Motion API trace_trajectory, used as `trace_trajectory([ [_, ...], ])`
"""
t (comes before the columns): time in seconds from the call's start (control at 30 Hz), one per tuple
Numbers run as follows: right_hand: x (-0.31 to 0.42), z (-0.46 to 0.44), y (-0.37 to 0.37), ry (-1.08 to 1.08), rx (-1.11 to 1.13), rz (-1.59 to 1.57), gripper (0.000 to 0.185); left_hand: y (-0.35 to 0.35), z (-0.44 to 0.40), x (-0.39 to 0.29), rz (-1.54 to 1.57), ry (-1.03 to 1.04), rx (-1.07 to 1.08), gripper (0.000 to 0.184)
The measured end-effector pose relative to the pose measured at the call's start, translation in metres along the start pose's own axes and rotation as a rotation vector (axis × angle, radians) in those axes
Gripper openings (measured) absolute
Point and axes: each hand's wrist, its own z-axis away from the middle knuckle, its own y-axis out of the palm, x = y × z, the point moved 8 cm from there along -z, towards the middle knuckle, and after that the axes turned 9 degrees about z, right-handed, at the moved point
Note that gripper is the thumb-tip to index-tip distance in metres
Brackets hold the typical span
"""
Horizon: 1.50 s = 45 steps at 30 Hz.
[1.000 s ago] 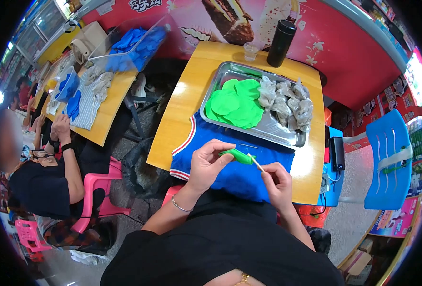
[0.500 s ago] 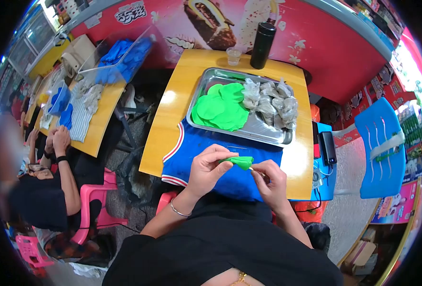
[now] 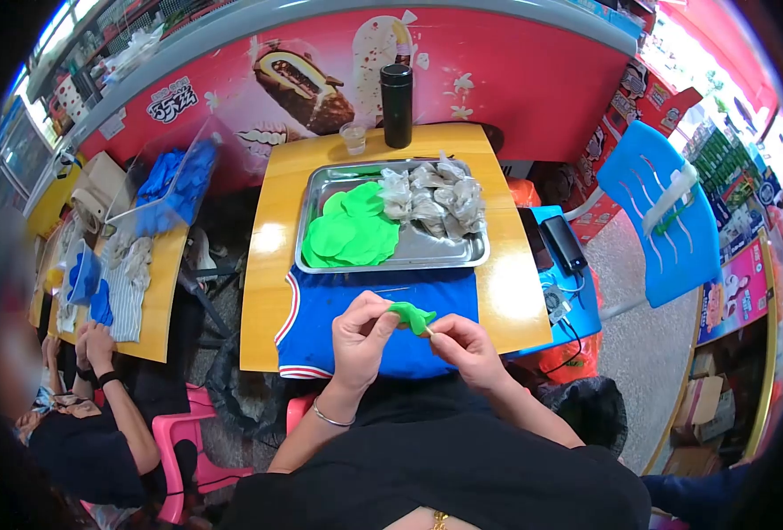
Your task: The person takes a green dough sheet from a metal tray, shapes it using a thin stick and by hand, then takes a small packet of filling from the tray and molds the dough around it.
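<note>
We are handling one crumpled bright-green thin sheet (image 3: 410, 314) before the shiny metal tray (image 3: 440, 256).
Our left hand (image 3: 362, 332) is pinching it, our right hand (image 3: 465, 344) gripping a thin pale stick (image 3: 429, 330); inside the tray, flat round green pieces (image 3: 352, 231) are lying, seemingly unworked.

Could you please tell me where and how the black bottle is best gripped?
Probably around the middle of the black bottle, coming from its right side: it stands upright with a straight body, and the clear cup sits close on its left.
</note>
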Motion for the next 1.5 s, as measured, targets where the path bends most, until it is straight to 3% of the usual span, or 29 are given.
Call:
trace_trajectory([
  [0.03, 0.009, 0.002, -0.004, -0.098, -0.065, 0.173, 0.013, 0.002, 0.001, 0.000, 0.008, -0.025, -0.002, 0.009],
  [0.13, 0.021, 0.009, -0.006, -0.147, -0.126, 0.310, 0.013, 0.006, 0.005, -0.003, -0.026, -0.077, 0.005, 0.010],
  [0.23, 0.022, 0.013, -0.003, -0.111, -0.097, 0.266, 0.012, 0.009, 0.008, -0.008, -0.071, -0.034, 0.044, 0.011],
  [0.33, 0.005, 0.019, 0.008, 0.086, 0.040, -0.164, 0.011, 0.012, 0.011, -0.015, -0.124, -0.009, 0.079, 0.013],
  [0.43, -0.002, 0.025, 0.013, 0.166, 0.076, -0.362, 0.011, 0.013, 0.012, -0.015, -0.116, -0.030, 0.064, 0.014],
  [0.53, 0.004, 0.024, 0.008, 0.030, 0.026, -0.168, 0.011, 0.018, 0.011, -0.015, -0.074, -0.057, 0.067, 0.013],
  [0.63, 0.014, 0.022, -0.002, -0.121, -0.095, 0.224, 0.012, 0.019, 0.008, -0.016, -0.256, -0.001, 0.096, 0.013],
  [0.73, 0.013, 0.019, -0.006, -0.068, -0.072, 0.243, 0.013, 0.023, 0.003, -0.014, -0.335, -0.001, 0.112, 0.014],
  [0.87, -0.014, 0.016, -0.002, 0.172, 0.086, -0.192, 0.014, 0.019, -0.006, 0.002, -0.295, -0.047, 0.152, 0.013],
  [0.97, -0.028, 0.013, -0.001, 0.231, 0.121, -0.511, 0.015, 0.015, -0.013, 0.016, -0.269, -0.075, 0.110, 0.012],
  [1.2, -0.038, -0.010, -0.070, -0.042, -0.199, 0.079, 0.009, 0.030, -0.038, 0.060, -0.386, -0.181, 0.112, 0.011],
  [1.33, -0.040, -0.014, -0.102, -0.006, -0.216, 0.201, 0.008, 0.046, -0.055, 0.092, -0.362, -0.306, 0.146, 0.012],
  [1.43, -0.055, -0.009, -0.112, 0.136, -0.163, -0.079, 0.009, 0.051, -0.056, 0.115, -0.269, -0.426, 0.163, 0.013],
  [1.5, -0.070, -0.004, -0.109, 0.217, -0.104, -0.443, 0.010, 0.058, -0.057, 0.119, -0.270, -0.448, 0.192, 0.013],
])
